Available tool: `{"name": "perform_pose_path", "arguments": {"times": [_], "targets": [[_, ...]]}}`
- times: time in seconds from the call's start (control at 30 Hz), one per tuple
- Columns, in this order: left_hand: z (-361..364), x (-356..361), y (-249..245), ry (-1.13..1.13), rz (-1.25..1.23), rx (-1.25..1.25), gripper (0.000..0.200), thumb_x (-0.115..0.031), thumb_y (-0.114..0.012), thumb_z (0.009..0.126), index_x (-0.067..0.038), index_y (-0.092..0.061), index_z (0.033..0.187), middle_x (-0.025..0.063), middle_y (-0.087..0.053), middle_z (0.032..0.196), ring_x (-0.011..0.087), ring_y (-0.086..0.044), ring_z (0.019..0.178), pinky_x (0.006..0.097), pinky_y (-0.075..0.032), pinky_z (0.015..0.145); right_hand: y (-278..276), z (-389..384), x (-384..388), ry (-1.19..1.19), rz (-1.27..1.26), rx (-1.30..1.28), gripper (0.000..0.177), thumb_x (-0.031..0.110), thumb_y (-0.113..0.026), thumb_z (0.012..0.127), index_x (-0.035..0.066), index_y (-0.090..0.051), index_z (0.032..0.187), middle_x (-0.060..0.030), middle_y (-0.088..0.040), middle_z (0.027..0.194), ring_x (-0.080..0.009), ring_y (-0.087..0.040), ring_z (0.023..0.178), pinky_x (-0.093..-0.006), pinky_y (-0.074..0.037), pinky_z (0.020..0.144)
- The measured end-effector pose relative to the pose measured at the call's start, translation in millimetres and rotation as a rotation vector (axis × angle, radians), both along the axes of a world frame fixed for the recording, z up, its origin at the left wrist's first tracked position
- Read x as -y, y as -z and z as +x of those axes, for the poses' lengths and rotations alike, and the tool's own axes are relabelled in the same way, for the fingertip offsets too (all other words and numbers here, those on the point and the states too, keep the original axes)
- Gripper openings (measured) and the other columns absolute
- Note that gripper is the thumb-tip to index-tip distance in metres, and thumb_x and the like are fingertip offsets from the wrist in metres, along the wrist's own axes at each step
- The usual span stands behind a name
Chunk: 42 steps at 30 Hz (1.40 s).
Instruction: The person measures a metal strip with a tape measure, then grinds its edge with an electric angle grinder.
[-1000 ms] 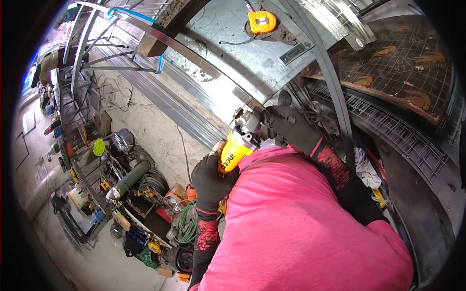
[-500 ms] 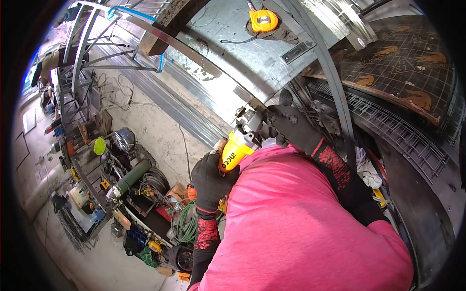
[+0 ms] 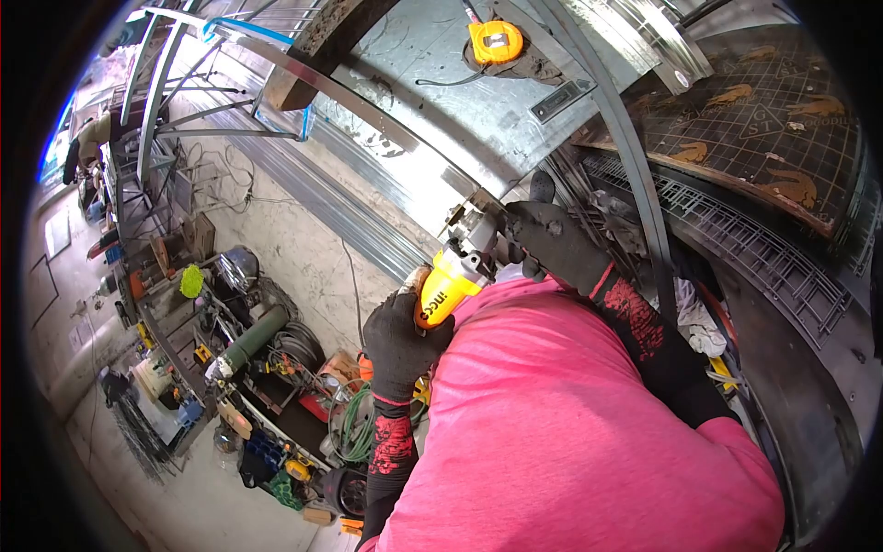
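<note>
My left hand point(image 3: 403, 336), in a dark glove, is wrapped around the rear of a yellow angle grinder point(image 3: 448, 287). The grinder's silver head points up and away from my pink shirt. At that head, my gloved right hand point(image 3: 556, 244) is closed on the grinder's side; the exact part it grips is covered by the fingers. A long, narrow metal bar point(image 3: 405, 133) runs diagonally down to the grinder head, which meets its near end. The grinder's disc cannot be made out clearly.
A yellow tape measure point(image 3: 497, 42) lies on a metal sheet tabletop point(image 3: 487, 129). A wooden block point(image 3: 294, 83) sits by the bar. A curved steel bar point(image 3: 630, 152) crosses at right, near a patterned board point(image 3: 736, 129). Tools, cables and a green cylinder point(image 3: 253, 340) crowd the left.
The view has shifted very slightly. Both hands keep the same hold on the angle grinder, and its head stays at the bar's near end.
</note>
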<state>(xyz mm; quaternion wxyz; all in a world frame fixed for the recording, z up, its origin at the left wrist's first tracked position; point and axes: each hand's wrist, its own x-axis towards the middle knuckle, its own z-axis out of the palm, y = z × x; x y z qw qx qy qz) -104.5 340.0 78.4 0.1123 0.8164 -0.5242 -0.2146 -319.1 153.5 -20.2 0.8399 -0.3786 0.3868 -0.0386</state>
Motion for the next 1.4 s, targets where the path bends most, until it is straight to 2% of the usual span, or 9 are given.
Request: {"name": "perform_pose_path", "arguments": {"times": [0.6,0.93,1.2,1.4], "targets": [[2.6,2.2,-4.1,0.000,0.098,0.014,0.072,-0.032,-0.088,0.074,-0.007,-0.077,0.140,0.0173,-0.077,0.088,0.0368,-0.076,0.078,0.0447,-0.061,0.073,6.1,-1.7,-3.2,-0.011,-0.025,-0.017,0.034,0.036,-0.064,0.114,0.007,-0.071,0.129,0.0006,-0.066,0.081,-0.0055,-0.061,0.058,-0.0228,-0.051,0.049],[4.8,5.2,-5.9,0.003,0.037,-0.031,0.070,-0.031,-0.088,0.075,-0.007,-0.077,0.139,0.0178,-0.078,0.091,0.0373,-0.077,0.081,0.0448,-0.062,0.075,3.4,-0.7,-1.6,-0.009,-0.036,-0.010,0.035,0.036,-0.065,0.114,0.006,-0.072,0.131,0.0002,-0.067,0.081,-0.0051,-0.060,0.058,-0.0221,-0.050,0.049],[6.6,10.5,-15.9,0.024,0.140,-0.019,0.071,-0.028,-0.090,0.076,-0.009,-0.075,0.142,0.0190,-0.079,0.100,0.0390,-0.079,0.089,0.0468,-0.064,0.079,2.2,-0.6,-1.5,0.000,-0.036,0.000,0.035,0.034,-0.061,0.115,0.004,-0.072,0.130,-0.0007,-0.068,0.084,-0.0049,-0.058,0.055,-0.0222,-0.050,0.048],[7.6,15.5,-18.8,0.029,0.101,-0.045,0.069,-0.027,-0.089,0.076,-0.010,-0.075,0.141,0.0188,-0.080,0.103,0.0387,-0.080,0.091,0.0464,-0.064,0.081,-3.4,1.7,-1.6,0.019,-0.036,-0.077,0.032,0.032,-0.060,0.115,0.005,-0.072,0.127,-0.0016,-0.067,0.083,-0.0059,-0.060,0.056,-0.0224,-0.050,0.048]]}}
